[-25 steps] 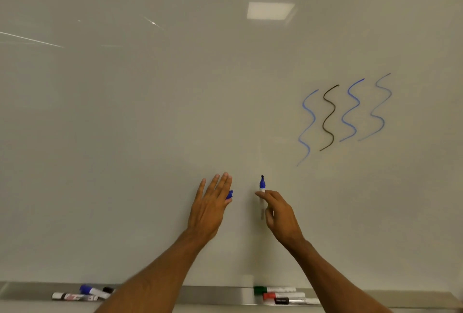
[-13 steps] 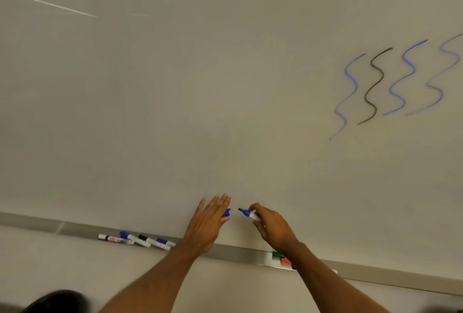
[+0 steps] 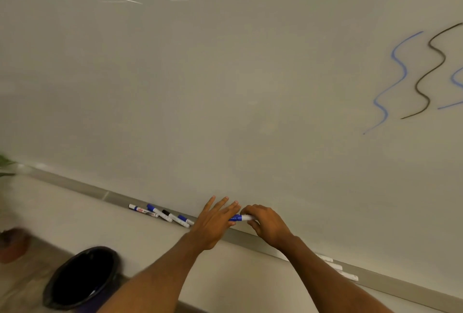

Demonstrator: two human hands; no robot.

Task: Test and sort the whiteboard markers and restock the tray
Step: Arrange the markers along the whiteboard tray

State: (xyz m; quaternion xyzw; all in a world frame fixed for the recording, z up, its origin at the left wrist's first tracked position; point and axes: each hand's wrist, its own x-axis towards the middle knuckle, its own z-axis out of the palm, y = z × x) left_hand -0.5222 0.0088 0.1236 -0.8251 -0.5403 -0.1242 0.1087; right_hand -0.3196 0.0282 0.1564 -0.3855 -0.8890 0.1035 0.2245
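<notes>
A blue whiteboard marker (image 3: 243,217) lies level between my two hands, just above the grey tray (image 3: 82,187). My right hand (image 3: 266,226) grips its white barrel. My left hand (image 3: 216,222) holds the blue cap against the marker's tip, fingers stretched out. Several markers (image 3: 160,213) with blue and black caps lie in the tray to the left of my hands. More markers (image 3: 335,266) lie in the tray behind my right forearm, partly hidden. Wavy blue (image 3: 390,82) and black (image 3: 431,72) test lines mark the whiteboard at the right.
A black waste bin (image 3: 80,277) with a liner stands on the floor at lower left. A brown plant pot (image 3: 12,243) and green leaves (image 3: 5,162) show at the left edge. The whiteboard (image 3: 225,74) fills most of the view.
My view has swung down and left. My hands came together, bringing the blue cap in my left hand onto the marker's tip; the marker turned from upright to level.
</notes>
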